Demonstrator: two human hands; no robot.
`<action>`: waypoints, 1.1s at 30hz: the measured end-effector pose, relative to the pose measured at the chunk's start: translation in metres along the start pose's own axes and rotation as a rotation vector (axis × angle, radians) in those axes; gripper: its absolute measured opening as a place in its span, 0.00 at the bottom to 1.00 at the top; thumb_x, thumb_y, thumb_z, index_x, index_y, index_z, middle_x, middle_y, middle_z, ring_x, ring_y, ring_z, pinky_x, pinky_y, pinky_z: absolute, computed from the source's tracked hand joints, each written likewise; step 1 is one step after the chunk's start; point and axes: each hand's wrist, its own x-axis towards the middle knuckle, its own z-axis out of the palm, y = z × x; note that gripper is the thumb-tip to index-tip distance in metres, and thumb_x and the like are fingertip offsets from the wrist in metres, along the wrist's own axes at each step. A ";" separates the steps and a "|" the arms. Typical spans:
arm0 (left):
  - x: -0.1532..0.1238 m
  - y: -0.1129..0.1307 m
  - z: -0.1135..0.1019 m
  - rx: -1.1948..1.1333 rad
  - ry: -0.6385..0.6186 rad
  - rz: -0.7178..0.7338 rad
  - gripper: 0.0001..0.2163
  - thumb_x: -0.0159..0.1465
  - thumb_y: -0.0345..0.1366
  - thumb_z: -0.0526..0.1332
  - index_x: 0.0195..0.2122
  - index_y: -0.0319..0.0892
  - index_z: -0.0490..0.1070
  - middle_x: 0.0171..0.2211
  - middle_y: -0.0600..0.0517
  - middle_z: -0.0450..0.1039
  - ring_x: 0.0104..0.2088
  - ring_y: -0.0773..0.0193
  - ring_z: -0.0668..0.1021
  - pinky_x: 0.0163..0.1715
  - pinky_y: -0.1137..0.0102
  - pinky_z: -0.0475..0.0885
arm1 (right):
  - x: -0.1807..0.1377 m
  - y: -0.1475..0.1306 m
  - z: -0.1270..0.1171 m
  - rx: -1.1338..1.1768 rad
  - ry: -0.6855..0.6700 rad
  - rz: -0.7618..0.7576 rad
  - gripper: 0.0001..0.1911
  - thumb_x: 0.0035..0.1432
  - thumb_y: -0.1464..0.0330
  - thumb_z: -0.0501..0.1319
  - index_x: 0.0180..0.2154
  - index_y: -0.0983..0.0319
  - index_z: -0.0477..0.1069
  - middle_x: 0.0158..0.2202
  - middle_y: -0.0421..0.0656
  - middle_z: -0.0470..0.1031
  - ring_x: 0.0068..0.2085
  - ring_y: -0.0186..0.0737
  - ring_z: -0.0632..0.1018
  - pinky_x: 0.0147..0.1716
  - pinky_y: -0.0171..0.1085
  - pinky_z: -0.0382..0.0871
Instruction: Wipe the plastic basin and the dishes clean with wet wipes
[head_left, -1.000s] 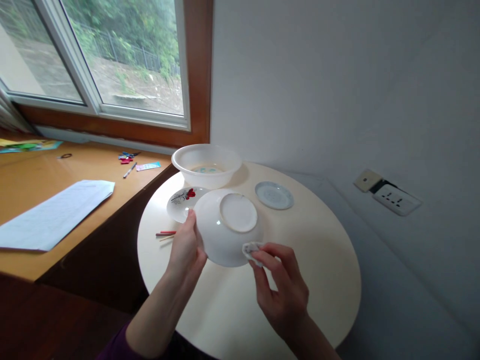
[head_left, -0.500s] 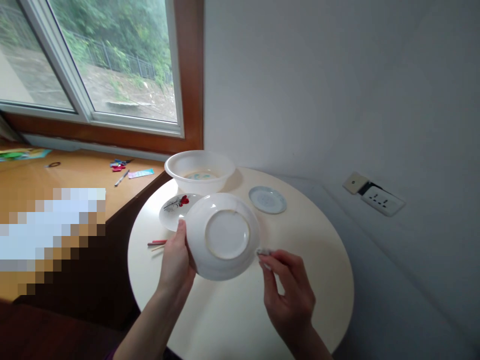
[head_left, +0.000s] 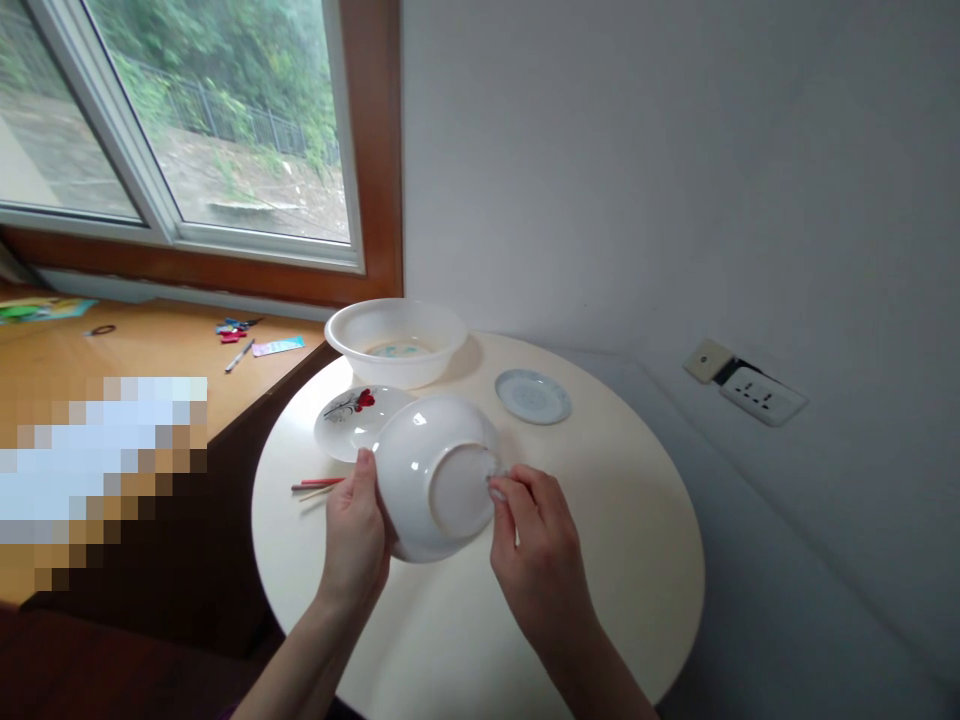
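Observation:
A white bowl [head_left: 420, 455] is tilted above the round table, its underside and foot ring facing me. My left hand [head_left: 356, 525] is closed on the bowl's left edge, thumb on the outer side. At the right side of the foot ring, my right hand [head_left: 538, 550] pinches a small greyish steel wool scrubber [head_left: 496, 480] against the bowl. The fingers hide most of the scrubber. Behind the bowl lies a white plate [head_left: 341, 425] with a red flower, partly covered by it. Several chopsticks [head_left: 311, 486] lie left of my left hand.
A white plastic basin [head_left: 435, 368] stands at the back of the round white table [head_left: 630, 520]. To its right lies a pale blue plate [head_left: 532, 397]. A wooden desk [head_left: 165, 345] with a pen [head_left: 239, 356] adjoins on the left; a wall socket [head_left: 761, 390] is at right.
My right hand has moved left and slightly up, bringing the scrubber onto the bowl's foot ring. The bowl has turned, so its base now faces more to the right.

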 end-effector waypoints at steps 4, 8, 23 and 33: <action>-0.001 -0.010 0.001 0.041 0.007 0.007 0.20 0.51 0.52 0.62 0.27 0.35 0.72 0.21 0.52 0.72 0.24 0.64 0.74 0.26 0.71 0.70 | 0.005 -0.009 0.003 0.043 0.040 0.064 0.09 0.58 0.78 0.51 0.33 0.65 0.69 0.32 0.48 0.69 0.36 0.41 0.72 0.34 0.41 0.73; -0.004 -0.009 0.002 0.039 0.032 0.036 0.20 0.52 0.52 0.62 0.28 0.36 0.72 0.22 0.52 0.73 0.24 0.64 0.75 0.25 0.71 0.70 | 0.006 -0.006 0.007 0.081 0.035 0.056 0.09 0.58 0.77 0.52 0.34 0.64 0.69 0.33 0.48 0.70 0.36 0.41 0.73 0.36 0.40 0.72; -0.004 -0.008 0.015 -0.008 0.052 -0.194 0.16 0.55 0.46 0.61 0.31 0.36 0.73 0.24 0.51 0.75 0.25 0.65 0.74 0.27 0.72 0.70 | 0.000 0.019 -0.020 0.140 0.168 0.140 0.06 0.55 0.76 0.57 0.34 0.62 0.70 0.33 0.45 0.70 0.34 0.36 0.74 0.29 0.34 0.71; 0.010 -0.080 0.028 0.163 -0.062 -0.548 0.14 0.58 0.42 0.59 0.25 0.35 0.72 0.22 0.48 0.74 0.23 0.65 0.74 0.27 0.71 0.68 | -0.063 0.079 -0.001 0.294 0.130 0.709 0.07 0.55 0.65 0.58 0.32 0.63 0.70 0.34 0.46 0.73 0.35 0.39 0.75 0.30 0.38 0.70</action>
